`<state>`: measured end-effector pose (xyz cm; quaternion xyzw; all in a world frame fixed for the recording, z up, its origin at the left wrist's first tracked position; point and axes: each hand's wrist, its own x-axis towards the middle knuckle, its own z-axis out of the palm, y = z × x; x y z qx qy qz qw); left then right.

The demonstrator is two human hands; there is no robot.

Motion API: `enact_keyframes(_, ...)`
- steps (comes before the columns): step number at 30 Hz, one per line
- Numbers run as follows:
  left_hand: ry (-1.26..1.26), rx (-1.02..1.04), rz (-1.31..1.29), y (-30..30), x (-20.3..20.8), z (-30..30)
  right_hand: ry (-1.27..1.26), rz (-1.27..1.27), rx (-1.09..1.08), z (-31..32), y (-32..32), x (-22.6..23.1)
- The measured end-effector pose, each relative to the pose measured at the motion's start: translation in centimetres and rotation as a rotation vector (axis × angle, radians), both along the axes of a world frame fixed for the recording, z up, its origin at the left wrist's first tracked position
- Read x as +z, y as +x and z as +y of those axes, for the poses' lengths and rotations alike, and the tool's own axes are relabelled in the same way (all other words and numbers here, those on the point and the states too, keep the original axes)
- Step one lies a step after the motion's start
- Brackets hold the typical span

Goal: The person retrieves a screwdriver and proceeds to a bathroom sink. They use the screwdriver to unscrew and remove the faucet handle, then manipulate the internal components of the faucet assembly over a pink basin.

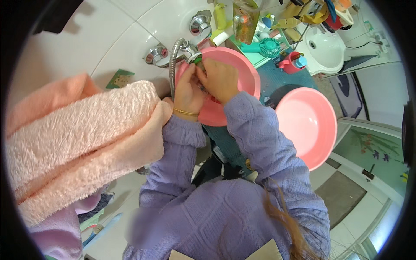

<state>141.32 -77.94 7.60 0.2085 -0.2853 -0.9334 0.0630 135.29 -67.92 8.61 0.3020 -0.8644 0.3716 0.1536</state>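
Observation:
Both my hands are over a pink basin [248, 60], just under the chrome tap [189, 49] on the tiled wall. My left hand [189, 92], with a gold bracelet at its wrist, has its fingers pressed together near the tap's mouth. Curled beside it, my right hand [220, 79] meets it at the fingertips. A small green thing [198, 60] shows between the fingertips and the tap, mostly hidden by my fingers. Something red [214, 99] is partly visible below my hands, in the basin. What my fingers hold is covered.
A second pink basin [308, 125] stands at the right. Fluffy peach towels [82, 125] hang close on the left, beside the metal hose [172, 71]. Beyond the first basin are a green handheld fan [269, 47], a pink mug [288, 66] and a white sink [327, 52].

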Motion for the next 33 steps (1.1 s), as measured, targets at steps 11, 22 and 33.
enact_keyframes(11, 0.129, -0.074, -0.033, -0.7, 2.3, 1.1, -0.465, -0.052, -0.139, -0.6, 0.8, -2.2)
enact_keyframes(22, 0.093, -0.009, -0.122, -0.1, 3.1, 1.6, -0.866, -0.531, -0.004, 2.7, 3.4, -3.5)
enact_keyframes(33, -1.297, 0.0, -0.389, 3.7, -1.0, 5.3, -1.109, -0.681, -0.007, 4.0, 3.7, -4.8)
